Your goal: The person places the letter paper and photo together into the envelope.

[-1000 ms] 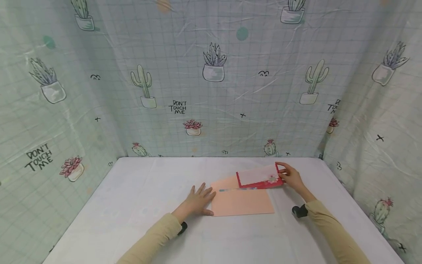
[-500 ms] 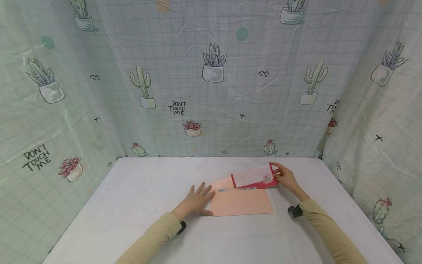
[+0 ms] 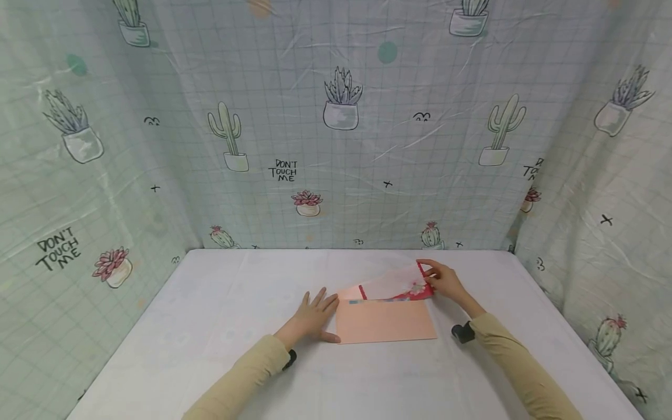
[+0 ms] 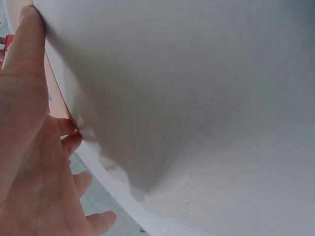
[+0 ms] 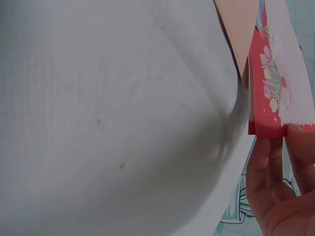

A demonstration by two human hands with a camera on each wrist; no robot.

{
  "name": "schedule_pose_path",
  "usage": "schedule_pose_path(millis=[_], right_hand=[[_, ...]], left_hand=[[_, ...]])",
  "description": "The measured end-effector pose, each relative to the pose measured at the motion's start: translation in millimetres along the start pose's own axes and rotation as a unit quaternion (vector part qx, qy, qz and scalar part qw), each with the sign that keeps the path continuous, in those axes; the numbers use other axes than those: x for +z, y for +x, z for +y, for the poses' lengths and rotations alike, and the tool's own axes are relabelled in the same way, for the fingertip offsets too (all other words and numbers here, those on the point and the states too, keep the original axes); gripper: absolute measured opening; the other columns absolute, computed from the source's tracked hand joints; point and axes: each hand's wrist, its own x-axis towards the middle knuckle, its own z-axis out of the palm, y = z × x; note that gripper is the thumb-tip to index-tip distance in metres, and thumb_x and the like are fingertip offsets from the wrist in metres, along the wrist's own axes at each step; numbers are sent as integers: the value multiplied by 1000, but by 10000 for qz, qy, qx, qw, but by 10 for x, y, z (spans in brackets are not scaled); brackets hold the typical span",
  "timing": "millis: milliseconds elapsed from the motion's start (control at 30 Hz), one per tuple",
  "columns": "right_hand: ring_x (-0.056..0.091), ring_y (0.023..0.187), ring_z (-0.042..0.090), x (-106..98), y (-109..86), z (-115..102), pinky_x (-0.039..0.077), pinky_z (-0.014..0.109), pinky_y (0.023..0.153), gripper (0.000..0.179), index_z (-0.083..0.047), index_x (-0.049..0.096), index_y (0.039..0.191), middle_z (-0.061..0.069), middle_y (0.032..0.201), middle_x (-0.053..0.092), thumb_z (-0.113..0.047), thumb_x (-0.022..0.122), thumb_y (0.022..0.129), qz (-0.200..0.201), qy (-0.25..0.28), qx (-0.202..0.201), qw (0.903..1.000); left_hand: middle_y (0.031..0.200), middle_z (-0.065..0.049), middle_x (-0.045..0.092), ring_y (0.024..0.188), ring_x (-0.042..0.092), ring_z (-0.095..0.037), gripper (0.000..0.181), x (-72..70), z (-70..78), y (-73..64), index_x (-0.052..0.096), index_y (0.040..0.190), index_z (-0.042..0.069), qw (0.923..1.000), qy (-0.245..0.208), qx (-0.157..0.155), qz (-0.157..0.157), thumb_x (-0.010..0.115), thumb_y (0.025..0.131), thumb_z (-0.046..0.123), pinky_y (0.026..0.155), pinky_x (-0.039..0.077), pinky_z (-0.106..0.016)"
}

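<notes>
A peach paper envelope (image 3: 385,322) lies on the white table, its long opening on the far side. My left hand (image 3: 311,319) rests at its left edge with fingers spread; in the left wrist view the thumb (image 4: 30,39) and fingertips touch that edge. My right hand (image 3: 446,282) pinches the right end of a red-bordered card (image 3: 391,282) with a white panel and pink flowers. The card slants, its lower edge hidden behind the envelope's front. In the right wrist view, thumb and fingers hold the card's red end (image 5: 268,125). A bluish printed strip (image 3: 357,301) shows at the opening.
The white table (image 3: 252,274) runs back to a curtain (image 3: 388,146) printed with cacti, which also hangs along both sides. A black wrist camera (image 3: 463,333) sits at the right wrist, close above the table.
My right hand has moved left and the card with it, so more of its lower edge is hidden behind the envelope's front. The left hand and envelope have stayed nearly still.
</notes>
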Motion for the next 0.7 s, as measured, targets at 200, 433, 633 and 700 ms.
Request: schedule_pose_path(millis=[200,433,633,700], right_hand=[[52,70,18,61,17,-63,47,23,53,45,-11,47,127,20,95,59,0,53,84,-134,-19,80,9999],[53,66,17,119,28,-123,47,24,52,40,-11,49,123,19,93,61,-4,55,85,-119,-57,153,9998],[55,63,15,183,38,-151,47,24,49,33,-9,54,117,18,90,62,-4,55,85,5,-30,-118,9999],[56,63,16,204,34,-167,48,24,49,30,-8,55,115,18,89,62,-4,56,85,57,-9,-191,9998]], left_hand=[[147,-4,25,137,15,-32,95,18,-15,16,27,140,10,10000,71,-15,-27,51,70,70,103,21,-58],[148,-4,23,138,12,-31,96,30,-19,40,27,140,11,10000,73,-1,-44,52,69,70,104,20,-58],[149,-5,20,139,10,-31,97,20,-23,33,27,140,10,9999,-22,-2,-101,53,68,70,104,18,-59],[149,-5,20,139,10,-31,97,16,-23,27,26,140,10,9999,-78,5,-123,54,68,69,104,18,-59]])
